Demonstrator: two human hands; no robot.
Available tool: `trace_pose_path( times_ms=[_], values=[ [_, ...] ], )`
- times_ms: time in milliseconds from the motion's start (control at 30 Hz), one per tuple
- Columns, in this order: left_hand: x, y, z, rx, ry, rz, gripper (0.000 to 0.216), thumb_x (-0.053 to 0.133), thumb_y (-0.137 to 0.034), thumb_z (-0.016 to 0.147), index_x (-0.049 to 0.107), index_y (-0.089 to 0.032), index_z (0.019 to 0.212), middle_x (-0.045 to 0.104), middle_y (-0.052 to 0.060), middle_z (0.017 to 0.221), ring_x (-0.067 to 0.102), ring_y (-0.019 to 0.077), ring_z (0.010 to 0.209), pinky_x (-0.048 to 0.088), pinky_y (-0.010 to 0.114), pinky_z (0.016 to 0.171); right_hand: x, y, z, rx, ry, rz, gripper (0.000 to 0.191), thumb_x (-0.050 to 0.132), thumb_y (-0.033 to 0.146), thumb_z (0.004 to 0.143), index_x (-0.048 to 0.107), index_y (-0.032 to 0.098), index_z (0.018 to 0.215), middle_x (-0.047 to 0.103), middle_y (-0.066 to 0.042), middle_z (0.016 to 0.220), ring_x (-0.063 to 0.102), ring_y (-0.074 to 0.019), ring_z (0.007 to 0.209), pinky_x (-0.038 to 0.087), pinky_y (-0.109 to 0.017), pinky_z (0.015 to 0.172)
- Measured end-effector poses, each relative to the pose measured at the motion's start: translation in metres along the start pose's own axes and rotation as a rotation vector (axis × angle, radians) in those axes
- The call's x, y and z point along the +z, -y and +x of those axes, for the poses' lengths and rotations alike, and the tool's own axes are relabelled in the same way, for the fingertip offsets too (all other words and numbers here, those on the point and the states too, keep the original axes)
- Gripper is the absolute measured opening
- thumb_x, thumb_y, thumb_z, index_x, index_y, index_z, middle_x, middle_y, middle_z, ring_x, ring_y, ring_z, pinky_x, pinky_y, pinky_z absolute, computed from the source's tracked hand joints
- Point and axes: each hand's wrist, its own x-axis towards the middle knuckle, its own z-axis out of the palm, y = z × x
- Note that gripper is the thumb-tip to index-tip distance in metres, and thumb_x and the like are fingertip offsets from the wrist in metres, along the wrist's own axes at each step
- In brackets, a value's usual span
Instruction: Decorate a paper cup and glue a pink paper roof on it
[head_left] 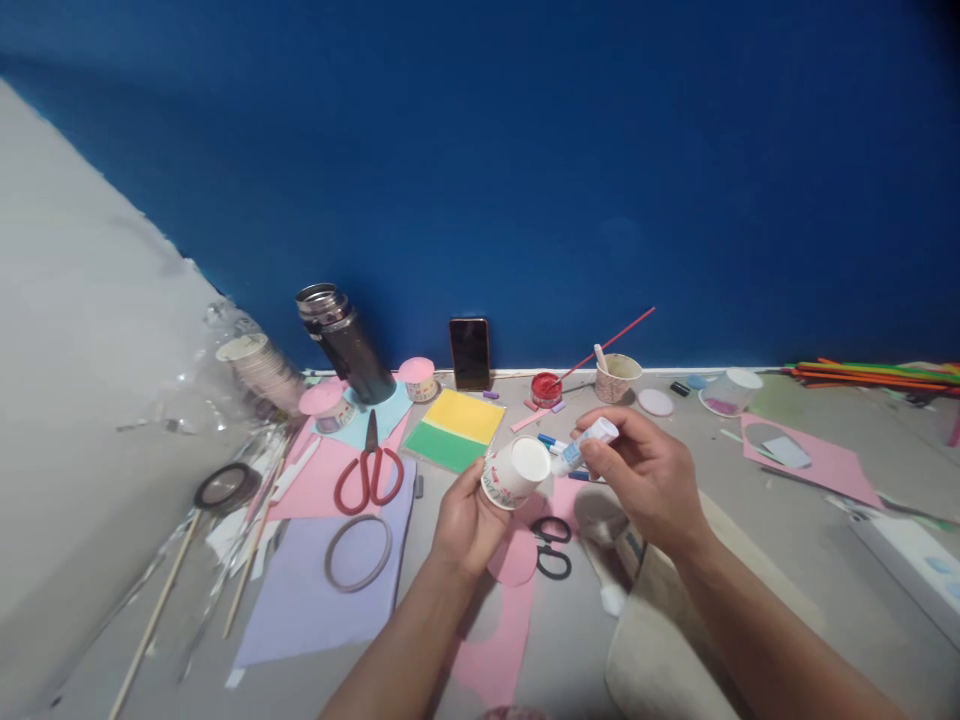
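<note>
My left hand (471,522) is closed round a small printed paper cup (517,472), its white base turned up toward me. Between the fingers of my right hand (651,478) is a white glue stick (589,447) with a light blue label. Its lower end points at the cup's side; whether the two touch I cannot tell. Below the cup lie a pink paper circle (513,556) and a cut pink sheet (495,650). Black-handled scissors (553,548) rest just right of the circle, their blades hidden.
Red-handled scissors (369,475) and a tape ring (358,553) lie on coloured paper at left. Behind stand a dark flask (352,350), a phone (470,353), a red paint pot (546,388) and a paper cup with sticks (618,378). A beige cloth (660,640) lies at front right.
</note>
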Motion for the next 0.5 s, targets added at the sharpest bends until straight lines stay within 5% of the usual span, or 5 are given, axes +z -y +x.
trace_pose_path(
  times_ms=[300, 500],
  values=[
    [-0.0033, -0.0024, 0.0013, -0.17, 0.026, -0.059, 0.035, 0.04, -0.022, 0.109, 0.066, -0.008, 0.127, 0.082, 0.011, 0.091, 0.078, 0.0226, 0.077, 0.061, 0.037, 0.076, -0.0006, -0.0032, -0.0024, -0.285, 0.067, -0.15, 0.009, 0.067, 0.021, 0.095, 0.071, 0.024, 0.102, 0.076, -0.002, 0.095, 0.071, -0.018, 0.082, 0.057, -0.028, 0.075],
    [-0.0048, 0.0017, 0.0001, -0.034, 0.049, 0.039, 0.021, 0.056, -0.016, 0.099, 0.072, -0.008, 0.109, 0.081, 0.014, 0.096, 0.076, 0.0253, 0.086, 0.06, 0.039, 0.082, 0.005, -0.0056, -0.003, -0.389, 0.125, -0.189, 0.008, 0.066, 0.021, 0.098, 0.069, 0.024, 0.104, 0.076, -0.004, 0.097, 0.072, -0.0194, 0.088, 0.056, -0.03, 0.08]
  ],
)
